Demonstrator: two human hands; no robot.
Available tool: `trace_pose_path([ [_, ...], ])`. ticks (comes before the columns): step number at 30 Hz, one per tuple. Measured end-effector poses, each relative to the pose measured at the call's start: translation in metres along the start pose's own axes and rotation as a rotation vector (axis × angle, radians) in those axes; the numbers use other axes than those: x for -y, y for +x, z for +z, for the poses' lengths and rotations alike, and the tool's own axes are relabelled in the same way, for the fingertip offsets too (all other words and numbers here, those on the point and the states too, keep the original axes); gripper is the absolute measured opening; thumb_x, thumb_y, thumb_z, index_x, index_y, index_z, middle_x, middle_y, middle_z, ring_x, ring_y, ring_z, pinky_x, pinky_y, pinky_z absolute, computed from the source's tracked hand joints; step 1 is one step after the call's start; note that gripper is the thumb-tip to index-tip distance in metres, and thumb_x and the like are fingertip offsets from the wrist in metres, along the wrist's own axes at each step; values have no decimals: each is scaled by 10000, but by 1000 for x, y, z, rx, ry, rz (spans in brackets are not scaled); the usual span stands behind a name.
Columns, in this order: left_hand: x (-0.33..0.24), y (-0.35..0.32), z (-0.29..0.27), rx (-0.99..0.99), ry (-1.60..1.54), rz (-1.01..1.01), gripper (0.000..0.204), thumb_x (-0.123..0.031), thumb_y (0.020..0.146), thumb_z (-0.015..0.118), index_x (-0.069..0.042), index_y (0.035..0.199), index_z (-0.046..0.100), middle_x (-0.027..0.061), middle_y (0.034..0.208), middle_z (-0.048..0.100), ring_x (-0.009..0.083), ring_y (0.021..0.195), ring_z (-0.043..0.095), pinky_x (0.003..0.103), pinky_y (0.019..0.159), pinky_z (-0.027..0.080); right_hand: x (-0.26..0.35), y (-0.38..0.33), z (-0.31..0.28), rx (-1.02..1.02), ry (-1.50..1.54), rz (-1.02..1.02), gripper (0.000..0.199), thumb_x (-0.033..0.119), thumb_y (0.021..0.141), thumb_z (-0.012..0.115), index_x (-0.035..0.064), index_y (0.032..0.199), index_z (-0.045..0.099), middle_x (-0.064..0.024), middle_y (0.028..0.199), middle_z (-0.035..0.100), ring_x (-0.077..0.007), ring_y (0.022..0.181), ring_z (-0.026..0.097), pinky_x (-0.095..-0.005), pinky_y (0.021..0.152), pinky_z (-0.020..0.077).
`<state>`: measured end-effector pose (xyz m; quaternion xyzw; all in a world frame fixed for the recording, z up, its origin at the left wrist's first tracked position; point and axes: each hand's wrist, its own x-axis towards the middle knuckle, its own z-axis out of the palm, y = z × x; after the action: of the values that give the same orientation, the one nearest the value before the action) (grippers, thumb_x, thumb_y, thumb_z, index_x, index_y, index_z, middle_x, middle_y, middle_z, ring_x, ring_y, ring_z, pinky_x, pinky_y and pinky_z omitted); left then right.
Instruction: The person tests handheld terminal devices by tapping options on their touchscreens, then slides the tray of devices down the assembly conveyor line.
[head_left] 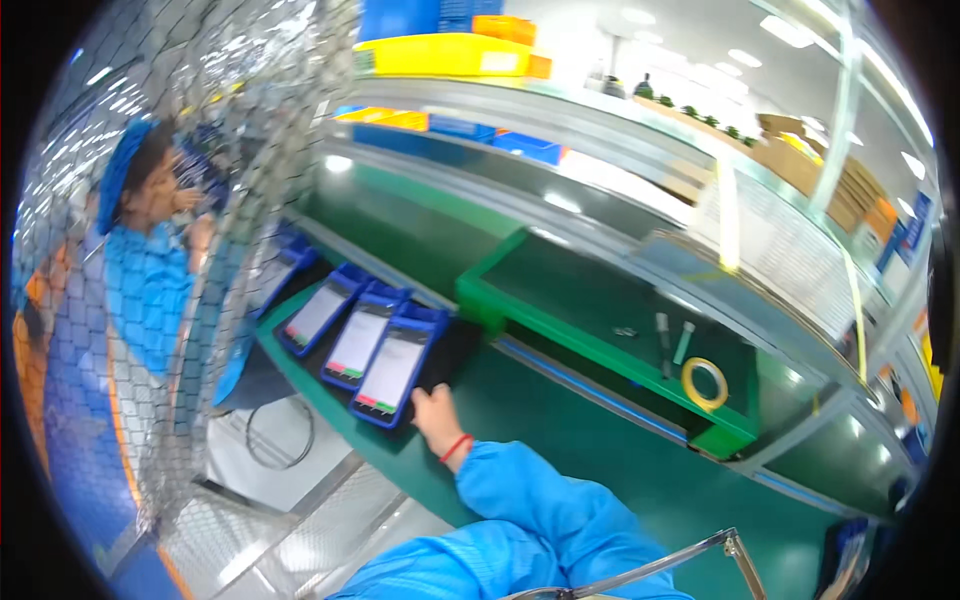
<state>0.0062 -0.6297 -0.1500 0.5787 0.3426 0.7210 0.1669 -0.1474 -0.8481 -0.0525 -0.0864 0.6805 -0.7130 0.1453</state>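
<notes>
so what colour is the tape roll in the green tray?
Yellow. The tape roll lies flat in the green tray, clearest in the head view.

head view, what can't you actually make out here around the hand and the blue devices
- Hand, head view: only one shows; its fingers are hidden behind the nearest blue device, so any grip cannot be judged, and which hand it is cannot be told.
- Other hand: not in view.
- Device screens: too blurred to tell their content.
- Small tools by the yellow tape roll: too small to identify.
- Person at left: veiled by the wire mesh.
</notes>
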Motion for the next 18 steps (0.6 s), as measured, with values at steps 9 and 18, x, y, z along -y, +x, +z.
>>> trace_pose_path([
  [9,-48,6,71,17,-294,129,367,-205,931,369,-18,1224,488,206,1215,506,294,1146,483,378,960,392,46,-101,-94,108,-74,222,269,183,866,550,-4,992,402,-91,820,535,-175,722,552,-342,591,493],
  [18,-277,10,5,-158,101,-875,366,-171,920,475,3,1243,477,154,1219,521,255,1101,519,341,932,426,100,-249,-296,-175,-177,331,322,83,872,475,-47,1166,458,-19,770,543,-39,550,427,-166,462,333],
])
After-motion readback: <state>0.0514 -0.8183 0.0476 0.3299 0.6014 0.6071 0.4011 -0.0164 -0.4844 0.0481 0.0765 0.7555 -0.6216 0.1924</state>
